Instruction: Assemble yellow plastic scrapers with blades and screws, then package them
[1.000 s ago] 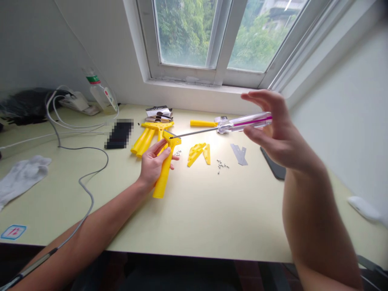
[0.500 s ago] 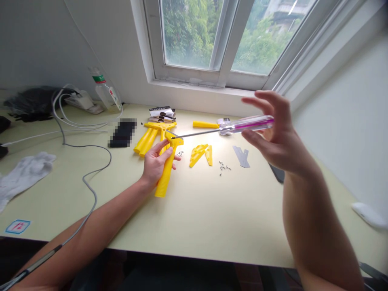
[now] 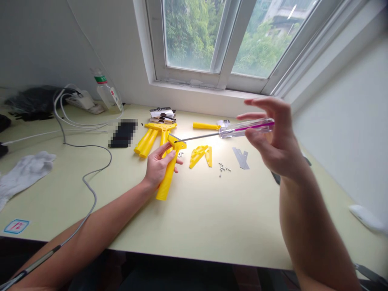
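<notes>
My left hand (image 3: 157,165) is wrapped round a yellow plastic scraper (image 3: 166,180), its handle slanting down toward me and a grey blade edge showing at its head. A screwdriver (image 3: 245,128) with a clear and purple handle lies nearly level in my right hand (image 3: 274,137), between thumb and fingers, some fingers lifted away. Its tip meets the scraper's head, where any screw is too small to make out. Behind the scraper lie several more yellow scraper handles (image 3: 147,141). Small nuts (image 3: 181,154), yellow cover plates (image 3: 199,155), loose screws (image 3: 223,167) and grey blades (image 3: 241,157) are spread to its right.
At the back are small boxes (image 3: 163,115) and another yellow handle (image 3: 206,126). On the left are a phone (image 3: 123,133), a bottle (image 3: 106,93), a power strip (image 3: 83,101), white gloves (image 3: 27,173) and a grey cable (image 3: 93,190) crossing my left forearm. A white mouse (image 3: 365,217) lies far right.
The scraper and my left hand have shifted slightly right and down. My right hand's fingers have changed position around the screwdriver handle; its tip stays at the scraper's head.
</notes>
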A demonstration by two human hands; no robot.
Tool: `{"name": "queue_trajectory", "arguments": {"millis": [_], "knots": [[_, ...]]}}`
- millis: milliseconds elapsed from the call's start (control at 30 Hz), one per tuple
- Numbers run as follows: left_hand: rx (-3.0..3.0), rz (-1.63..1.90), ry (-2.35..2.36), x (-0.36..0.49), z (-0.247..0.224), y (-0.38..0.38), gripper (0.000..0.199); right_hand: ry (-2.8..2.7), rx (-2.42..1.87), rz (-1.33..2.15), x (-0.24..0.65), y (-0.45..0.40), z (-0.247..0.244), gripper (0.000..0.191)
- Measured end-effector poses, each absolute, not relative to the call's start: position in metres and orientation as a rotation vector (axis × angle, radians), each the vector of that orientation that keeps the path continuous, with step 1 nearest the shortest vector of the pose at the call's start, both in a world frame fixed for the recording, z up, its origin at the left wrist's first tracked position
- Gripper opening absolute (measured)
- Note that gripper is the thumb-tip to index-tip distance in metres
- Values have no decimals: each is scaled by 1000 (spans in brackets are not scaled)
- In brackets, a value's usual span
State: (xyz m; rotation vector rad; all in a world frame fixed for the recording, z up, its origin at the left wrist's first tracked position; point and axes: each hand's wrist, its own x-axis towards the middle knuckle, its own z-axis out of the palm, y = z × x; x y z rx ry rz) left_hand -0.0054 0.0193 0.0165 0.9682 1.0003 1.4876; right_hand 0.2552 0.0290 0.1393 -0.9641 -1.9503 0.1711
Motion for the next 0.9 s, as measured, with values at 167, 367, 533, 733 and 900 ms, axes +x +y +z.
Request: {"name": "queue_trajectory", "arguments": {"millis": [167,367,533,733,900], "knots": [[992,1505,989,-8,16,22,44,-1909,-1132,51,259,29,142,33],[1007,1505,988,-8,18,21,46,-1823,-1233,-12,258,27,143,29],[968,1509,1007,-8,17,21,46,-1943,-1161,271,257,26,143,53],[922,1501,1039,-7,18,24,47,-1954,-1181,290,258,28,141,46],[943,1505,1042,-6,18,23,47,-1888,-1205,244,262,32,141,32]]}}
